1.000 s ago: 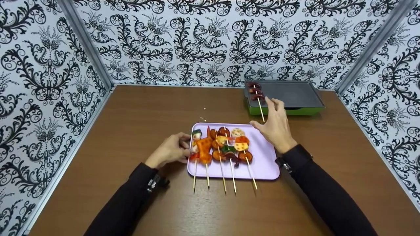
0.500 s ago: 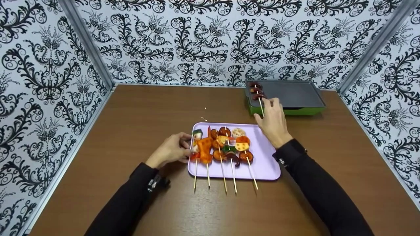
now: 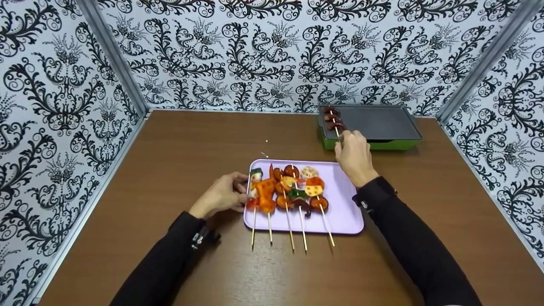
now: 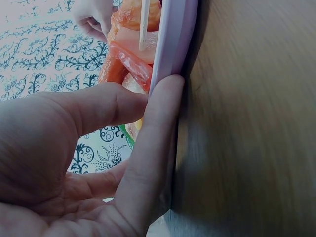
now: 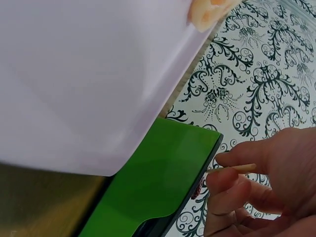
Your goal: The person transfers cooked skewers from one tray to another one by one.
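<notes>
My left hand (image 3: 220,193) pinches the left rim of a lilac tray (image 3: 343,214), thumb over the edge and fingers against its outer side, as the left wrist view shows. Several skewers of toy-like food lie side by side on the tray, their sticks jutting past its front; one carries orange pieces (image 3: 265,192). Beyond the tray, my right hand (image 3: 356,156) pinches the stick of a skewer (image 3: 334,120) threaded with dark red pieces. That skewer's food end lies over the left side of a grey-topped green grill (image 3: 374,122). The stick's tip (image 5: 245,168) pokes out past the thumb.
The grill stands at the back right of the brown table (image 3: 191,140), close to the patterned back wall (image 3: 263,55). A few pale crumbs (image 3: 264,154) lie behind the tray. Patterned panels also close off both sides.
My right hand has closed from a spread pose to a pinch on the stick of the dark red skewer. The left hand and tray have stayed put.
</notes>
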`<state>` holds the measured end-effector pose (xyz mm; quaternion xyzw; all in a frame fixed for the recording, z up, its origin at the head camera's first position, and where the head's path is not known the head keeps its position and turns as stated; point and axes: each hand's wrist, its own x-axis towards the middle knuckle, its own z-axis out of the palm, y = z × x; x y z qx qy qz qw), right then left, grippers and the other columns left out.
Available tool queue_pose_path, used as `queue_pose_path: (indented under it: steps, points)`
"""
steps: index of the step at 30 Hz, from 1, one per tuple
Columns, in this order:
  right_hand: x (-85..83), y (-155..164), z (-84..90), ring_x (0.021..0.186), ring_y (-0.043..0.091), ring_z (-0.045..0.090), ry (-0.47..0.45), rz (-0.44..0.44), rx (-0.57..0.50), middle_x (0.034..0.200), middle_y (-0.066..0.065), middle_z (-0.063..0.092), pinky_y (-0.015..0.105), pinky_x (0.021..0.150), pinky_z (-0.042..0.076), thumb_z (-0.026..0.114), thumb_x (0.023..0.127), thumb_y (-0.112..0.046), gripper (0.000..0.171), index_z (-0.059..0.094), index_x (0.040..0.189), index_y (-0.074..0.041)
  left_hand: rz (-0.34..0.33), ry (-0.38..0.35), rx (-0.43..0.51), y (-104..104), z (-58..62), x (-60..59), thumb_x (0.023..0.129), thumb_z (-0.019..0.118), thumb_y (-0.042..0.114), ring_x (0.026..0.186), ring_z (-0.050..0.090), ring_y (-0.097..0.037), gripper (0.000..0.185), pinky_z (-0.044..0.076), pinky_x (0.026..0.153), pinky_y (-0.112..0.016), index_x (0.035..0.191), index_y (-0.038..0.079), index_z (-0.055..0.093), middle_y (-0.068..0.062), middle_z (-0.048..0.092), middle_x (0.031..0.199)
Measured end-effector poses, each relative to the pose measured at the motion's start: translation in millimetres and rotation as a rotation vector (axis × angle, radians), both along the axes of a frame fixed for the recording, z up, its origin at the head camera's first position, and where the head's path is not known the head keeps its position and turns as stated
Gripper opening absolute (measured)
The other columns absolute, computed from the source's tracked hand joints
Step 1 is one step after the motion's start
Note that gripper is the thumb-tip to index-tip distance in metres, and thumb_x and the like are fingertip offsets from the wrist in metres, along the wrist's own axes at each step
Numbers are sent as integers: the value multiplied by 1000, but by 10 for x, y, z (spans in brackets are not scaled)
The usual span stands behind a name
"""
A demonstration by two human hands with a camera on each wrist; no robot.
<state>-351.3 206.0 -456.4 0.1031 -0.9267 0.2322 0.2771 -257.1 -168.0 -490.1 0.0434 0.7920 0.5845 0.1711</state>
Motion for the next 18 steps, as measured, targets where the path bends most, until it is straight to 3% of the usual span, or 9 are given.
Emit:
queue_pose_path:
  steps: [6,13,18]
  points:
    - [-40,30,104,82,39,69,-76,-24,-42,87,18,72,57,74,60,72,91,-4,12,75,98,4,-1,9,-17,-4,-13,-6,87,76,-6,78,72,-30,62,69,67,-44,144,2,53,-20,60,105]
    - [-41,78,294,91,43,70,-214,-67,-58,91,17,76,59,81,59,67,86,-4,14,78,93,-1,-4,10,-4,1,-23,-1,86,75,-6,78,72,-28,61,69,67,-44,143,1,53,-20,60,104]
    - [-54,142,361,94,42,69,-318,-103,-72,92,16,76,57,87,58,73,86,-10,9,79,90,-5,-3,20,-13,5,-19,-5,85,74,-7,78,72,-29,62,69,67,-43,144,1,53,-20,61,105]
